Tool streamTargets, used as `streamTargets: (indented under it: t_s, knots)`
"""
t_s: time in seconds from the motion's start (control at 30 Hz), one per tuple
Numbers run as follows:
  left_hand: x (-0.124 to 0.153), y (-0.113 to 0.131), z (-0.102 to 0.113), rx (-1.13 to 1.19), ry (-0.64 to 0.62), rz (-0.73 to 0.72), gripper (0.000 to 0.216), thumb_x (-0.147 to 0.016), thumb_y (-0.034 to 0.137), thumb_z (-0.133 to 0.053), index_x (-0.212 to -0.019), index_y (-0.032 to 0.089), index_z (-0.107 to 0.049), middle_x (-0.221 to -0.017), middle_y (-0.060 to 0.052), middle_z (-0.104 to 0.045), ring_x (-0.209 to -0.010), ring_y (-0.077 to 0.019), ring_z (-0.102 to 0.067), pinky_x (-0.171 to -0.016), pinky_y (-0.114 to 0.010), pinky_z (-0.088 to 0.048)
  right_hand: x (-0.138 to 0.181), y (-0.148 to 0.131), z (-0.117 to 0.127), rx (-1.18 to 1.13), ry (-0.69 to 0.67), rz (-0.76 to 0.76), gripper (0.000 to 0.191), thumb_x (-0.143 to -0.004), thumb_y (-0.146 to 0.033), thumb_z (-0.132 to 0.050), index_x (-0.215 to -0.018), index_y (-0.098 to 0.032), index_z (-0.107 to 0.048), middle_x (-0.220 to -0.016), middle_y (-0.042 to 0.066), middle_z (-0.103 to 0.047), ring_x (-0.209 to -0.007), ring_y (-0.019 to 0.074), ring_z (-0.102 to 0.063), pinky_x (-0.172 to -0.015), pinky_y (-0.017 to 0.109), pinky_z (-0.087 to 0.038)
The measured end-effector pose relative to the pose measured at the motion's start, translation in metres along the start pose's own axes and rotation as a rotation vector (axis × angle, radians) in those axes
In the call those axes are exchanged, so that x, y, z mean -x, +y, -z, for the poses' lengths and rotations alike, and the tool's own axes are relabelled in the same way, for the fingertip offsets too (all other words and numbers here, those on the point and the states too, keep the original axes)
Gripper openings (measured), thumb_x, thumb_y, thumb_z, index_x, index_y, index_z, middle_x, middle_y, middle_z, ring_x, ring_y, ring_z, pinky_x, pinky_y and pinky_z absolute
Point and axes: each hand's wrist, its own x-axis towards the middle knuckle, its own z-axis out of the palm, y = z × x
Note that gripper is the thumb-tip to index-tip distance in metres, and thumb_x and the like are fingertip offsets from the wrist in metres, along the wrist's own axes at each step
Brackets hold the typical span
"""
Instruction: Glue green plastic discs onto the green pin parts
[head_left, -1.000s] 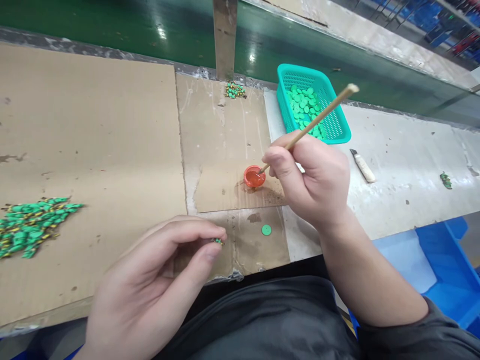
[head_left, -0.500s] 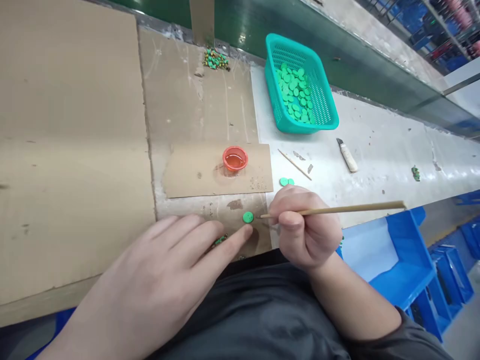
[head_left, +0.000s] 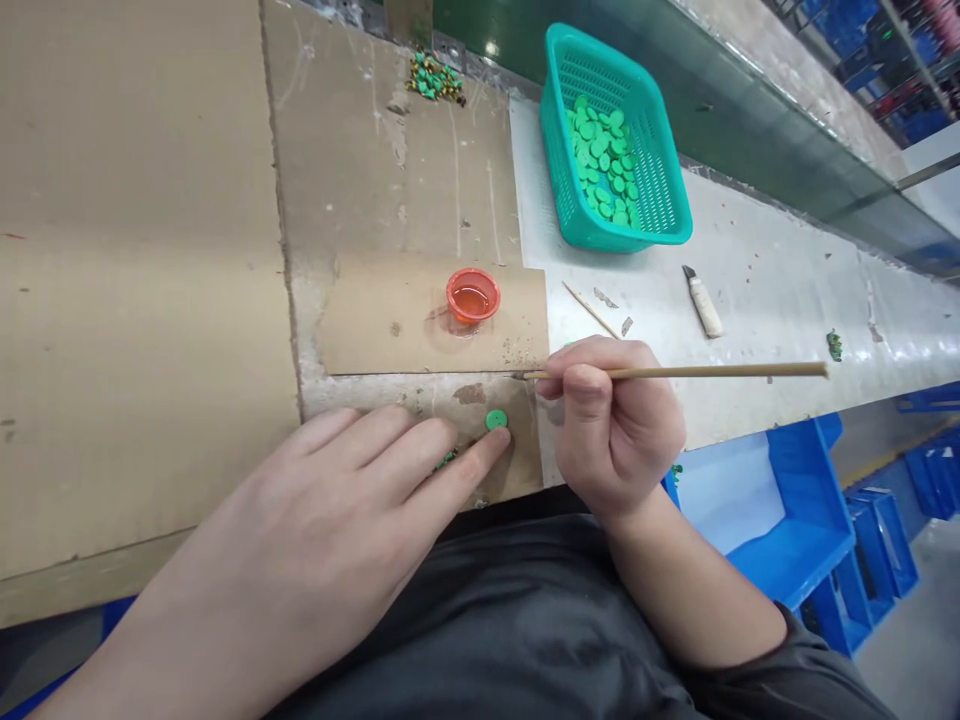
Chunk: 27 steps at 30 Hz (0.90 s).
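My right hand [head_left: 619, 430] pinches a thin wooden stick [head_left: 720, 371] with a pointed, dark tip. That tip hovers between the cardboard strip [head_left: 375, 330] and a small round green disc [head_left: 496, 419] with tiny marks on it. The index fingertip of my left hand [head_left: 360, 510] touches the disc's near edge, and the other fingers bend loosely over the table. Small green pieces [head_left: 448, 458] show partly beneath those fingers. Beyond the stick, a small red cup [head_left: 474, 317] holding amber-red liquid stands on the strip.
A teal basket [head_left: 570, 215] of green discs stands at the back. Left of it lies a pile of green-and-gold pieces [head_left: 435, 78]. A second pointed stick [head_left: 591, 310] and a white-handled knife [head_left: 703, 305] lie to the right. Blue bins [head_left: 814, 500] sit below the table edge.
My right hand has lifted the stick's tip away from beside the disc, toward the cardboard strip. My left index finger stays at the disc. The whole view has shifted slightly.
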Motion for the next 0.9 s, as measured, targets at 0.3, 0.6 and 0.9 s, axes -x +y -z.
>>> streamTargets:
  t_s: [0.3,0.6,0.9]
  knots:
    - [0.0003,0.0010,-0.0046,0.023,0.014,0.008,0.045,-0.122,0.018,-0.045,-0.158,0.021,-0.071,-0.115,-0.008,-0.073,-0.100,-0.0316,-0.065,-0.084,-0.051,-0.049,-0.0001,-0.0010,0.0002,0.092,-0.002,-0.034,0.020,-0.131,-0.036,-0.066,-0.122,-0.026,-0.080,-0.106,0.001,-0.086,-0.090,0.0179,-0.086,-0.080,0.036,-0.073]
    - [0.0000,0.0004,-0.0050,0.019,0.017,0.008,0.043,-0.122,0.021,-0.044,-0.157,0.021,-0.071,-0.114,-0.008,-0.072,-0.099,-0.0315,-0.062,-0.084,-0.053,-0.045,0.0082,-0.0022,0.0019,0.106,0.031,-0.078,0.016,-0.131,-0.037,-0.067,-0.126,-0.027,-0.079,-0.109,0.000,-0.084,-0.081,0.0147,-0.083,-0.077,0.034,-0.070]
    - [0.0010,-0.0008,-0.0014,0.009,0.007,-0.010,0.045,-0.122,0.015,-0.043,-0.158,0.017,-0.070,-0.115,-0.009,-0.071,-0.102,-0.0333,-0.064,-0.087,-0.052,-0.044,0.0068,-0.0014,-0.0053,0.032,0.053,-0.170,0.012,-0.128,-0.033,-0.071,-0.120,-0.028,-0.078,-0.102,-0.002,-0.083,-0.079,0.0139,-0.082,-0.073,0.030,-0.070]
